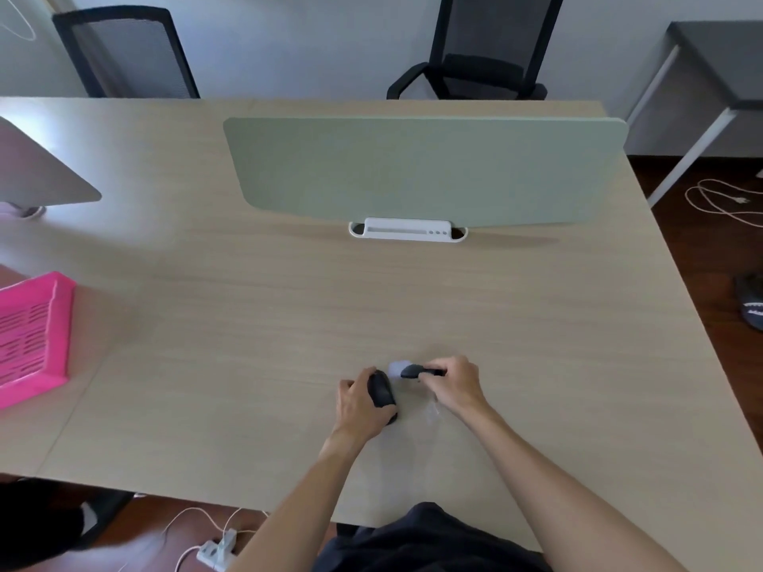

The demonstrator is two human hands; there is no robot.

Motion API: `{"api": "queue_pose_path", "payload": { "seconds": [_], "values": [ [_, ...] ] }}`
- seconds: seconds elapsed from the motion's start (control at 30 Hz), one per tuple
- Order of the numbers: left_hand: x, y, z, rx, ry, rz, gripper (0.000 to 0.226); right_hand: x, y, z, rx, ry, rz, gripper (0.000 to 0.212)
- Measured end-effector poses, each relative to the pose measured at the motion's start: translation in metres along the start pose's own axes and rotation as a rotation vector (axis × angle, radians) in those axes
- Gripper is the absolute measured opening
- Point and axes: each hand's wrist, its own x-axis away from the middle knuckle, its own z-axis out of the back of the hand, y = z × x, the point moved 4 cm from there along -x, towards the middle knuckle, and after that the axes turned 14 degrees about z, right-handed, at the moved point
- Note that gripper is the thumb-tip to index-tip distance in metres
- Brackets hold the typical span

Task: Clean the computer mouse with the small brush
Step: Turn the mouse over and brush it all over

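Right now the left hand (358,402) is wrapped around a smooth, rounded black computer mouse (382,390), tilting it up on its side on the pale wood-grain desk (256,324) near the front edge. Just beside it, the right hand (456,383) pinches the dark slim handle of the small brush (413,371), its pale fluffy bristles pointing left, close above the mouse's top. Behind, a matte sage-green divider panel (421,171) stands in a white clip; far left sits a slotted pink plastic tray (35,340).
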Motion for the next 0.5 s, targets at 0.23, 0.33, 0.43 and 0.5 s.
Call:
{"api": "queue_pose_path", "payload": {
  "seconds": [0.23, 0.33, 0.43, 0.5],
  "values": [
    [-0.002, -0.002, 0.003, 0.042, 0.072, 0.042, 0.089, 0.005, -0.004, -0.021, 0.078, -0.165, 0.037, 0.027],
    [-0.006, -0.005, 0.007, 0.046, 0.076, 0.088, 0.104, -0.001, 0.002, -0.009, 0.072, -0.146, -0.007, 0.025],
    [-0.006, -0.003, 0.006, 0.053, 0.080, 0.134, 0.088, -0.009, -0.005, -0.006, -0.016, 0.000, 0.002, 0.034],
    [-0.003, 0.000, 0.005, 0.040, 0.118, 0.131, 0.060, -0.009, -0.010, -0.014, -0.025, -0.006, 0.045, 0.030]
  ]
}}
